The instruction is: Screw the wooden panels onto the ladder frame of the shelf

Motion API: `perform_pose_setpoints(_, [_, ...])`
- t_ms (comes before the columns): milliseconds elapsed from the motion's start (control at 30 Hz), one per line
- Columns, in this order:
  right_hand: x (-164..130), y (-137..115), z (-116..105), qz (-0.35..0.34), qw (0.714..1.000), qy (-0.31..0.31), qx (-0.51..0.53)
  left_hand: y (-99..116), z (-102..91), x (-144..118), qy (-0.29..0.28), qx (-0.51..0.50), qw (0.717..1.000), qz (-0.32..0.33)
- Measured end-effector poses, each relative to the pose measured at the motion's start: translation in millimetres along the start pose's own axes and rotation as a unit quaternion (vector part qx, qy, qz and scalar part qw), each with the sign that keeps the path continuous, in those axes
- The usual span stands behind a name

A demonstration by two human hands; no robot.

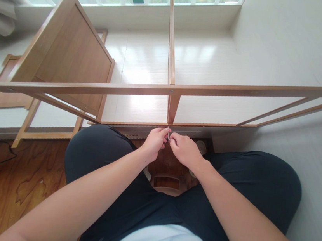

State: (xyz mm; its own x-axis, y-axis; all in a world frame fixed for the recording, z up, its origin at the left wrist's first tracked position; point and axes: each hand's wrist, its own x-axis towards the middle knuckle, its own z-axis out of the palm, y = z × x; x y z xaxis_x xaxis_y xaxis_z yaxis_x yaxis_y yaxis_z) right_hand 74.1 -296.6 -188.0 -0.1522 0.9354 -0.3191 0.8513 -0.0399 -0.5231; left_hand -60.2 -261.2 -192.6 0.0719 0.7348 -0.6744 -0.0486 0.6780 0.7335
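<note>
In front of my knees, both hands meet at the lower rail (137, 124) of a wooden frame (118, 88). A small silver hex key (168, 132) stands between them, thin and bent, its upper end by the rail. My left hand (156, 141) pinches it near the top with thumb and fingers. My right hand (185, 149) has its fingers closed at its lower end. Directly above is the foot of the frame's middle upright (173, 108). Whatever screw the key may sit in is too small to make out.
A wooden panel (77, 55) leans at the left, with a smaller panel (10, 82) behind it. The frame rests on a pale window ledge (145, 60). A white wall (300, 40) closes off the right. Below me is a stool (168, 179) on the wood floor (32, 183).
</note>
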Motion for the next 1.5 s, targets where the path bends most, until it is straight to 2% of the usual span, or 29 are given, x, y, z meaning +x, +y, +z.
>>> perform_pose_setpoints(300, [-0.4,-1.1,-3.0,0.0,1.0,-0.016,-0.005,-3.9,-0.8,1.4,-0.005,0.01,1.0,0.008])
perform_pose_setpoints(833, [-4.1,-8.5,-6.4,0.002,1.0,0.01,0.023,-2.6,-0.7,0.7,-0.016,-0.026,1.0,0.008])
perform_pose_setpoints(1233, [-2.8,-8.9,-3.2,0.013,1.0,0.0,-0.01,-3.3,-1.9,2.5,-0.025,-0.037,0.999,0.001])
perform_pose_setpoints(1500, [-1.7,-9.5,-0.2,0.01,0.999,0.024,-0.034,-2.9,-3.0,2.8,-0.035,-0.048,0.998,0.003])
